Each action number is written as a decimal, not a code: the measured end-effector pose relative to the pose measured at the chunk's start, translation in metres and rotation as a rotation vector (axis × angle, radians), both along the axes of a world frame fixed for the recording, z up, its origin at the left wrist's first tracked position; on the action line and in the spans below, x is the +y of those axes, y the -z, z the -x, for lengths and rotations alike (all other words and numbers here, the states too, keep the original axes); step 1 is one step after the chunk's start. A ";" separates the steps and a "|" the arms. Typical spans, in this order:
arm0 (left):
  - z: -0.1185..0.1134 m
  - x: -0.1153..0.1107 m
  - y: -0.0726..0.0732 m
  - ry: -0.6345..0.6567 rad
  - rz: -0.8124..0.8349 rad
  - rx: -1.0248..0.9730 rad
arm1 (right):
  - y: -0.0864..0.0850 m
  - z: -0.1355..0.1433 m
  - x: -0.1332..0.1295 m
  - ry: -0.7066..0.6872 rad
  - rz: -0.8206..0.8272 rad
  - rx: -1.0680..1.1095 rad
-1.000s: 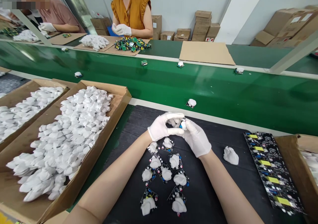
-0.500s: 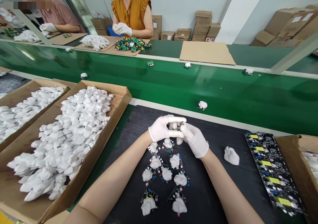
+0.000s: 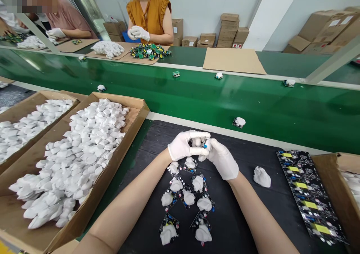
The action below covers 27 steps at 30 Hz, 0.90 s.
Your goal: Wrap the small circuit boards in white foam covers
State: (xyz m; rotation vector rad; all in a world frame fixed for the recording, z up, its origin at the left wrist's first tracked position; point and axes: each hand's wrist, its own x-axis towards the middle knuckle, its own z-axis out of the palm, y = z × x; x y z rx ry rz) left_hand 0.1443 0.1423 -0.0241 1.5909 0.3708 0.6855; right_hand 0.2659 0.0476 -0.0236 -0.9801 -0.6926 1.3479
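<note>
The left hand (image 3: pixel 182 146) pinches a board (image 3: pixel 204 143) that stands on edge, its visible edge running away and slightly rightward, lump (image 3: pixel 208 144) facing the right hand (image 3: pixel 223 159), which touches it; whether gripping, I cannot tell. Nearer than both hands lie other boards (image 3: pixel 169 221).

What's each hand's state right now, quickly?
Left hand: closed, holding a board.
Right hand: at the same board; partly hidden, so whether it grips cannot be told.

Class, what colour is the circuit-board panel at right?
The panel is mostly black, with yellow blocks; head view.
</note>
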 end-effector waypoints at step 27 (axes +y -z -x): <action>0.000 -0.002 0.002 0.054 0.134 0.055 | -0.005 0.003 -0.005 0.053 0.036 -0.301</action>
